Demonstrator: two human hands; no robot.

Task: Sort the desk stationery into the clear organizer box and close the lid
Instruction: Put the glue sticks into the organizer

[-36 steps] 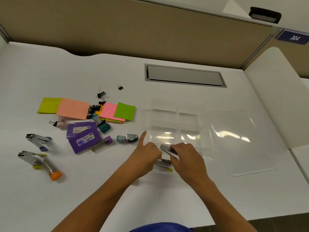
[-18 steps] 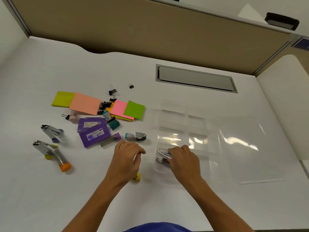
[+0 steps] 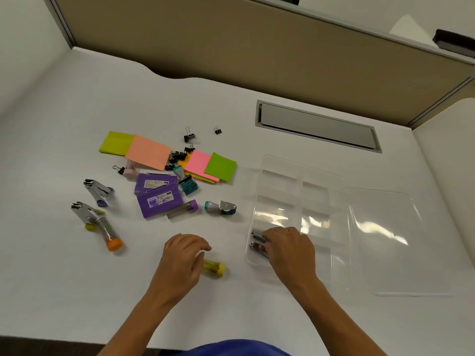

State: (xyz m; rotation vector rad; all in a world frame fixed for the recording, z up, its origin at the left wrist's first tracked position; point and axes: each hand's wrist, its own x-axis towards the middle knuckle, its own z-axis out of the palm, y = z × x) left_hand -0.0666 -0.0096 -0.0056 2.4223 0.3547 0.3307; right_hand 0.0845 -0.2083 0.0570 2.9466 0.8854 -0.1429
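On the white desk (image 3: 64,291), staplers (image 3: 99,191) and sticky notes (image 3: 149,152) lie far left, my left hand (image 3: 182,258) curls loosely over a yellow tube (image 3: 214,268), and my right hand (image 3: 289,249) presses shiny staplers (image 3: 257,242) into the clear box's (image 3: 303,181) near corner, lid (image 3: 393,242) lying beside it.

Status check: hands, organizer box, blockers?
Right hand on metal staplers in organizer box. Left hand over yellow-capped item. Lid open. No blockers.
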